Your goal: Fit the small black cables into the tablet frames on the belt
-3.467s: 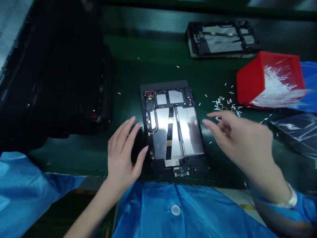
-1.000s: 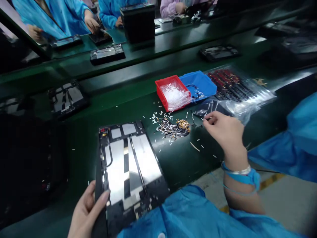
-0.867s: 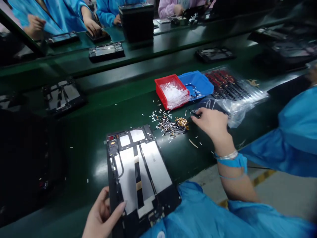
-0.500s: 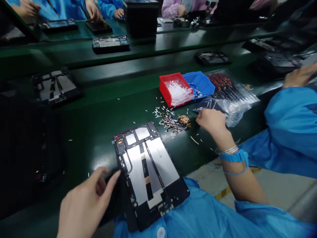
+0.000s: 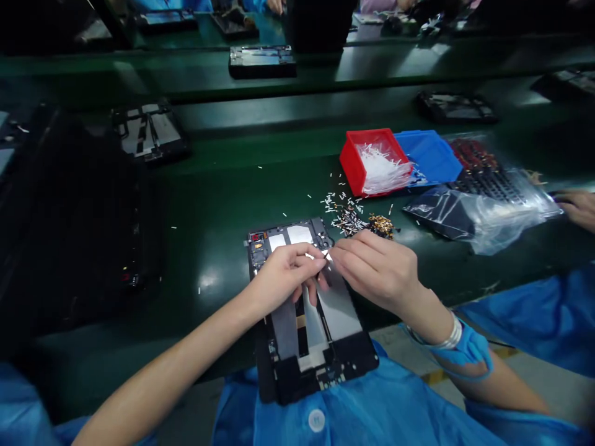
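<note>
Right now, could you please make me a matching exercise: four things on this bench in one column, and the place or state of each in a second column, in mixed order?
Column one:
1. red bin
2. blue bin
3. tablet
4. bag

Column two:
A. lies open under the left hand and right hand, which pinch a white piece
B. holds white strips
C. clear and crumpled, farthest right
D. touches the red bin on its right side

Pairs: 1-B, 2-D, 3-A, 4-C
</note>
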The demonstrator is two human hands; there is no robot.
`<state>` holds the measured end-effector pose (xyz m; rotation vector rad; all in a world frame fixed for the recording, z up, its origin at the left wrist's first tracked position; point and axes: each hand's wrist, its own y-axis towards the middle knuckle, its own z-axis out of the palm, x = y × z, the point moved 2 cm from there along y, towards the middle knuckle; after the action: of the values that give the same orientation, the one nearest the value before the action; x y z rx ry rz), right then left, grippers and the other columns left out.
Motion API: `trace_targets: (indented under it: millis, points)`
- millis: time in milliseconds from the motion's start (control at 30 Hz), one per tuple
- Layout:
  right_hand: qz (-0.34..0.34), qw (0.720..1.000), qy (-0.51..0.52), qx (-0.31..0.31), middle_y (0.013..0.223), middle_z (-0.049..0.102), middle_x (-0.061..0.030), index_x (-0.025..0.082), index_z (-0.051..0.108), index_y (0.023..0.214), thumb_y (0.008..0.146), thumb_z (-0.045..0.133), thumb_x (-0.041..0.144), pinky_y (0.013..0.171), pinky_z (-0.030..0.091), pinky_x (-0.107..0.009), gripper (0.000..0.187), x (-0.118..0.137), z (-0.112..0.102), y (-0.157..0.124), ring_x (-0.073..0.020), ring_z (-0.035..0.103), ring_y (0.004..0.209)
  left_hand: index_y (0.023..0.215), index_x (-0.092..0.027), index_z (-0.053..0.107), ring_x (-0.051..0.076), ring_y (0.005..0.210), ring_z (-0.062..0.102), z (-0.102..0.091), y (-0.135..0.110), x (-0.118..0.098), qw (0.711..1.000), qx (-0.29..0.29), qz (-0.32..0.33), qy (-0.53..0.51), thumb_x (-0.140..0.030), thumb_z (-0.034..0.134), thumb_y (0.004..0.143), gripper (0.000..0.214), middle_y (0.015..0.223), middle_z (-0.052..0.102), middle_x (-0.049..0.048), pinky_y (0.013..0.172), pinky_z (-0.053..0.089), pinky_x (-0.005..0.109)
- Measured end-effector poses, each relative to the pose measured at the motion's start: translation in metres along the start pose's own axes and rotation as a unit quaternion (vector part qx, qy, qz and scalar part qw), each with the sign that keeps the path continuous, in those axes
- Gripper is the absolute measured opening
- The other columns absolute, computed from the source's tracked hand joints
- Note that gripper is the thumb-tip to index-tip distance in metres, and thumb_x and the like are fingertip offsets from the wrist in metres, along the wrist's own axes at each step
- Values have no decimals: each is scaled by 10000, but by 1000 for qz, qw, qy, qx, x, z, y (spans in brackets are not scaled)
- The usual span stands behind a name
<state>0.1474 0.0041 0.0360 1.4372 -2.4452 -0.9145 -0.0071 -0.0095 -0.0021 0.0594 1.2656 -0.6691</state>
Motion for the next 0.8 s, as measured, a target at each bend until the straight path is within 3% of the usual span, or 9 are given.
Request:
trace_targets:
  millis: [133,233,300,533,800]
  points:
    - [35,997,68,-22,736,719,-55,136,640,785,826,614,63,566,492,-274,87,1,6,-1,-155,613,664,845,-158,515,103,432,590,-2,-3,1,1000,-18,21,0,-333,585,813,191,646,646,19,328,310,148]
    - [103,982,153,-35,756,727,-53,146,650,843,827,608,58,620,530,-285,99,2,9,-1,-150,636,678,848,-145,574,84,455,582,-3,-4,1,993,-60,77,68,-219,510,855,98,637,621,2,392,366,157]
    - [138,972,188,-43,754,729,-41,167,655,857,843,598,78,637,539,-287,107,3,10,-1,-142,647,678,901,-142,627,77,469,573,-4,-6,1,983,-77,112,124,-168,482,867,152,628,602,-12,475,431,179]
    - [147,976,157,-25,770,740,-35,187,669,830,832,572,81,630,538,-297,144,4,11,-1,-151,655,676,1115,-161,668,86,526,582,-6,-10,2,961,-89,140,222,-127,440,888,323,705,619,3,552,475,205]
    - [158,976,148,-14,762,737,-22,206,664,805,836,571,94,643,543,-289,149,8,16,3,-147,659,681,1115,-181,694,95,534,585,-9,-11,1,959,-117,131,224,-111,434,894,349,631,626,-9,551,494,202]
